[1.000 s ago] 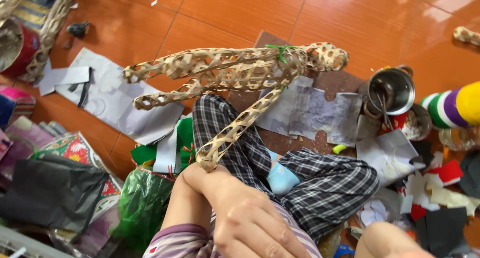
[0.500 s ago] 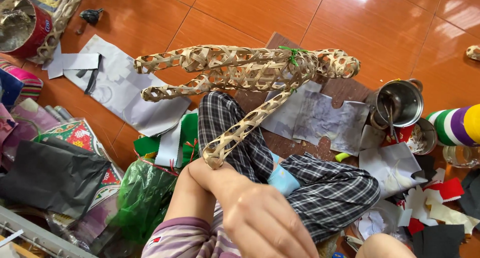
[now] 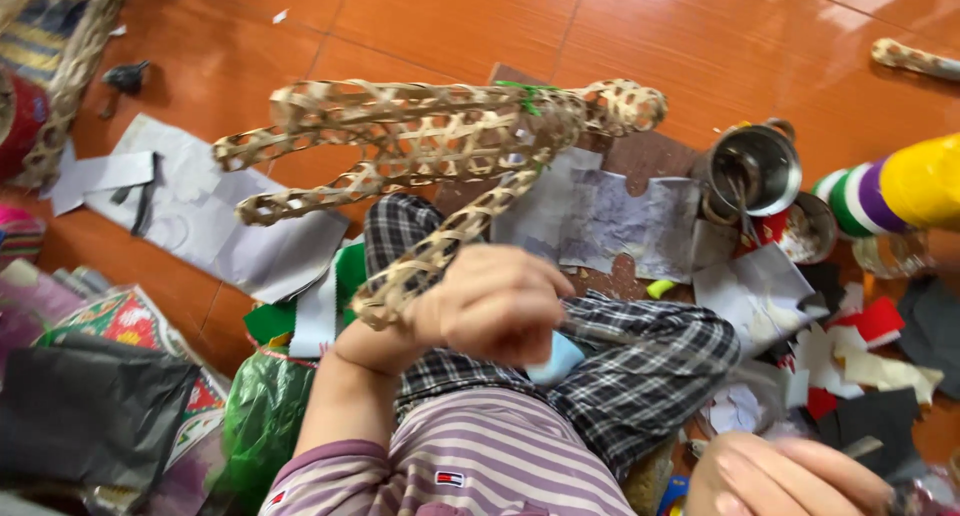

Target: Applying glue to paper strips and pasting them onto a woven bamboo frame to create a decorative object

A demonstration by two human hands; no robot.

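Above orange floor tiles [image 3: 420,16] strewn with paper scraps [image 3: 210,226], left hand [image 3: 495,301] grips woven frame [image 3: 430,141].

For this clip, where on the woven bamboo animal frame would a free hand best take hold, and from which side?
Probably the thick woven body, from above. It is the widest, sturdiest-looking span and lies roughly level in the air, while the left hand grips only one thin leg at its end. The right hand is low at the frame's edge.
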